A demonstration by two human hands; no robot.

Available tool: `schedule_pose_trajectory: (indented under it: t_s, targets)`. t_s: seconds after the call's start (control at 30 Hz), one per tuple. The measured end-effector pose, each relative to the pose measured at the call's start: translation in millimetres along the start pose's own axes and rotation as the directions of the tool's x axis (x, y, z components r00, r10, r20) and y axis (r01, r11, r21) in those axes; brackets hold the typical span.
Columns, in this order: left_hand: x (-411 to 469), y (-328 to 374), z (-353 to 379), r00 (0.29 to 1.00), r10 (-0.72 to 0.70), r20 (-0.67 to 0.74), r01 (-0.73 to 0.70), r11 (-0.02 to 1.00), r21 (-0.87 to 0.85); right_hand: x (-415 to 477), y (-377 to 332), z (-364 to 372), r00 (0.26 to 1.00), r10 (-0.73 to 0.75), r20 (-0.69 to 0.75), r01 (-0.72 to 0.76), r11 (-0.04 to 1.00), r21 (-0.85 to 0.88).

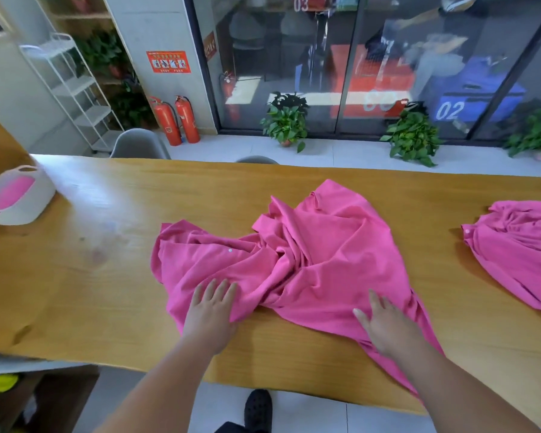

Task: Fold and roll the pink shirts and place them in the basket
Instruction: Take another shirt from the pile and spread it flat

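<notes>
While the crumpled pink fabric shirt [310, 245] lies by the near edge of the wooden tabletop [91, 276], left hand [211, 310] and right hand [388, 326] rest flat on it, fingers straight, gripping nothing; best to sweep both outward, smoothing the twisted middle before folding

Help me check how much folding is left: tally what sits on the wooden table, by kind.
Loose crumpled pink shirts: 2, one in the middle, one at the right edge
White plastic basket with handles: 1
Pink fabric bundle inside the basket: 1; how many shirts it holds cannot be told
Total: 4
</notes>
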State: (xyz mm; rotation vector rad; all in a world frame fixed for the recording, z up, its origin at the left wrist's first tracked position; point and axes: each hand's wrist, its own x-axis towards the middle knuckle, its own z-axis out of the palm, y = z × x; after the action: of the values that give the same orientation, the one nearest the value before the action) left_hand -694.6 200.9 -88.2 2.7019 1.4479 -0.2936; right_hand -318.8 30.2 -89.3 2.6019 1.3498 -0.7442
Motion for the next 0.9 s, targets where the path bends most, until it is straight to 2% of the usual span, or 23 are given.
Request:
schedule_pose_trajectory:
  t_s: [0.13, 0.2, 0.23, 0.3, 0.33, 0.4, 0.43, 0.5, 0.67, 0.8, 0.83, 0.9]
  targets:
    - [24.6, -33.3, 10.6, 0.999, -0.031, 0.010, 0.031, 0.999, 0.033, 32.1, 10.5, -20.4, 0.983, 0.185, 0.008, -0.186, 0.983, 0.014]
    - [38.6, -46.1, 16.5, 0.999, -0.038, -0.038, 0.039, 0.999, 0.016, 40.1, 0.3, -30.7, 0.968, 0.251, -0.028, -0.252, 0.966, -0.054]
    - [45.5, -51.0, 16.8, 0.998, -0.033, -0.059, 0.033, 0.999, 0.009, 42.7, -11.7, -35.2, 0.964, 0.237, -0.124, -0.249, 0.964, -0.092]
    - [59.0, -57.6, 2.8, 0.996, -0.021, -0.086, 0.019, 1.000, -0.017, 46.4, -41.7, -40.0, 0.956, 0.093, -0.280, -0.141, 0.978, -0.156]
    - [66.5, -61.5, -8.1, 0.996, -0.024, -0.088, 0.020, 0.999, -0.047, 49.5, -55.7, -39.3, 0.967, 0.021, -0.253, -0.062, 0.986, -0.156]
    - [83.3, -73.7, -32.4, 0.994, -0.064, -0.088, 0.052, 0.990, -0.128, 58.9, -73.5, -30.3, 0.997, -0.056, -0.052, 0.050, 0.993, -0.111]
    - [94.4, -82.7, -45.0, 0.991, -0.086, -0.104, 0.069, 0.986, -0.152, 63.8, -76.5, -24.5, 0.998, -0.045, 0.032, 0.049, 0.991, -0.123]
    - [121.4, -105.5, -71.7, 0.974, -0.125, -0.191, 0.098, 0.985, -0.144, 69.1, -73.9, -18.2, 0.997, 0.010, 0.080, 0.000, 0.991, -0.134]
    - [201.6, -167.0, -157.2, 0.900, -0.212, -0.380, 0.229, 0.973, -0.001, 81.6, -57.4, -27.1, 0.993, 0.116, -0.020, -0.117, 0.991, -0.070]
    - [244.2, -180.6, -205.5, 0.758, -0.197, -0.622, 0.281, 0.959, 0.038, 89.0, -77.5, -45.3, 0.987, 0.143, -0.071, -0.148, 0.986, -0.073]
    - [247.4, -176.6, -206.1, 0.749, -0.175, -0.639, 0.266, 0.963, 0.050, 91.2, -83.8, -47.7, 0.982, 0.153, -0.114, -0.159, 0.986, -0.046]
    - [246.6, -159.7, -187.6, 0.795, -0.032, -0.606, 0.130, 0.984, 0.119, 91.5, -95.4, -47.6, 0.965, 0.160, -0.206, -0.167, 0.986, -0.017]
